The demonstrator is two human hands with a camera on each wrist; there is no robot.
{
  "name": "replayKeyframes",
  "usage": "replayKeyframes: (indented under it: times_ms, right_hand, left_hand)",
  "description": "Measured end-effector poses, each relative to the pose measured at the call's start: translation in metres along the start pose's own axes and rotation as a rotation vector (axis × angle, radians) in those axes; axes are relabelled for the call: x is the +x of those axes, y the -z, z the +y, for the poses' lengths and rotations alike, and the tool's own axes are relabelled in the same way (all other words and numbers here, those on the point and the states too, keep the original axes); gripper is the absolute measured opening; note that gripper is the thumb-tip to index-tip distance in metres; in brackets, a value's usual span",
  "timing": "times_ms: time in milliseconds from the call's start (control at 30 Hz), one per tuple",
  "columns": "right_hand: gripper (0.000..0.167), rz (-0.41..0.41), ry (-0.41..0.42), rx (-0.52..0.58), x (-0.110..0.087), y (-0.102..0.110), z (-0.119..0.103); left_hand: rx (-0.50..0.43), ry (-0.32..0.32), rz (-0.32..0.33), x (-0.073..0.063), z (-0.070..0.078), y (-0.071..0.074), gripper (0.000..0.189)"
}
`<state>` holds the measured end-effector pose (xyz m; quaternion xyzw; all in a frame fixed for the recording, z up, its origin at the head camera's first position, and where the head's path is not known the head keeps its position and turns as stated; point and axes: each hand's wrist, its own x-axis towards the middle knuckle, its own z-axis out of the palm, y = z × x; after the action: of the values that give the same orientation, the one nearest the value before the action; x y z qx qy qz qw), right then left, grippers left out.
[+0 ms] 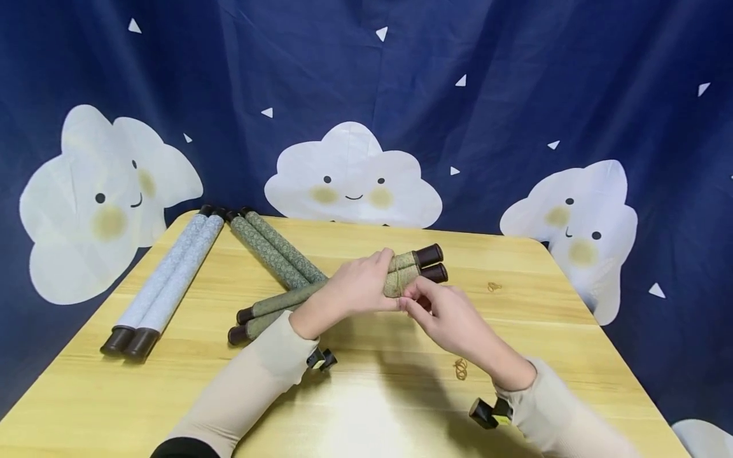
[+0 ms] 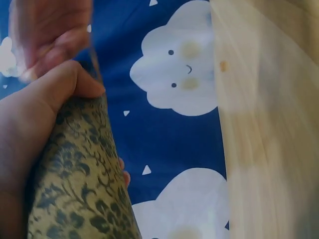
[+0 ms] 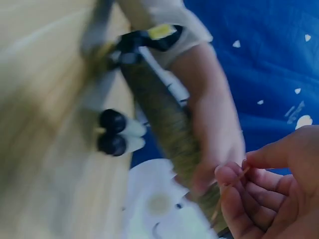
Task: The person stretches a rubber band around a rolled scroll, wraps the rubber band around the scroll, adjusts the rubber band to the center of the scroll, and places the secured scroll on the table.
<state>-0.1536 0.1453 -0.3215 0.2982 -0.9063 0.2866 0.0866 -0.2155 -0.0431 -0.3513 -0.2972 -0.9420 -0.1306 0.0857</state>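
Observation:
A pair of olive-green patterned scrolls (image 1: 403,275) with dark brown end knobs is held side by side above the table. My left hand (image 1: 357,283) grips them round the middle; in the left wrist view its thumb lies along the floral covering (image 2: 84,184). Near the right-hand knobs, my right hand (image 1: 452,318) pinches a thin brown rubber band (image 3: 233,185) between thumb and fingertips. That band stretches from the pinch toward the scrolls; how far it loops round them is partly hidden by the fingers.
Light blue paired scrolls (image 1: 172,280) lie at the left of the wooden table (image 1: 544,356). A darker green pair (image 1: 277,248) lies behind the held scrolls. Loose rubber bands (image 1: 460,369) rest near my right wrist, and more bands (image 1: 494,287) farther back. A blue cloud-print curtain (image 1: 475,127) hangs behind.

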Motion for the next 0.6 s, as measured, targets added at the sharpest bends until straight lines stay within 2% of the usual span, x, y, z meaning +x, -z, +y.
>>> replayKeyframes:
  times_ms: [167,300,467,600]
  right_hand:
    - [0.008,-0.004,-0.038,0.062,-0.014,-0.01,0.02]
    - [0.007,0.01,-0.008,0.12,-0.022,-0.018,0.037]
    - [0.007,0.043,0.024,0.126,-0.03,-0.031,0.055]
    - [0.005,0.011,0.046,0.098,-0.038,-0.045,0.058]
  left_hand:
    - [-0.139,0.03,-0.05,0.001,-0.005,0.007,0.081]
    - [-0.216,0.044,-0.089,0.0,-0.008,0.013,0.085]
    - [-0.252,0.031,-0.101,-0.001,-0.012,0.017,0.106]
    - [-0.236,0.024,-0.083,-0.001,-0.013,0.016,0.111]
